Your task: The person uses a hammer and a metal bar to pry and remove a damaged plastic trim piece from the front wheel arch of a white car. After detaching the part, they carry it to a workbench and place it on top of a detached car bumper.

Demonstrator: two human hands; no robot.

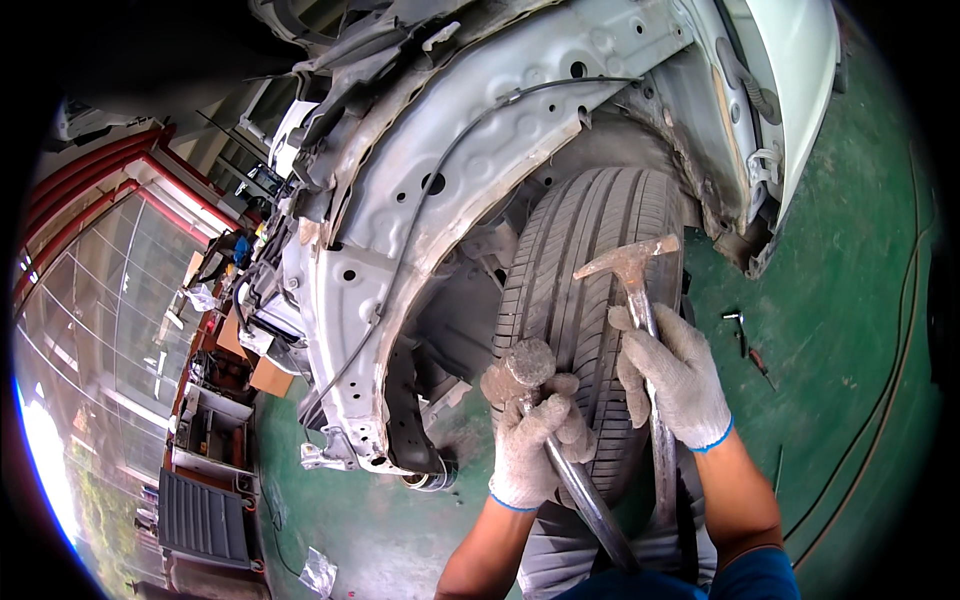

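Scene: a car with its fender removed is viewed from above; the bare wheel arch curves from 9 to 1 o'clock over the tyre at centre.
Risk: the two tool heads are judged close enough to collide, or to glance off the rubber toward the gloved fingers, if a swing is misjudged.
Risk cause: both tools are held close together in front of the tread.
Left hand: gloved, entering from 6 o'clock, wrapped tight around the shaft of a round-headed hammer, wrist bent upward.
Right hand: gloved, entering from 5 o'clock, closed around the handle of a flat-faced body hammer, fingers stacked along it.
Tool position: both heads are held just before the tread, the body hammer higher.
Floor: green, with small hand tools at 3 o'clock.
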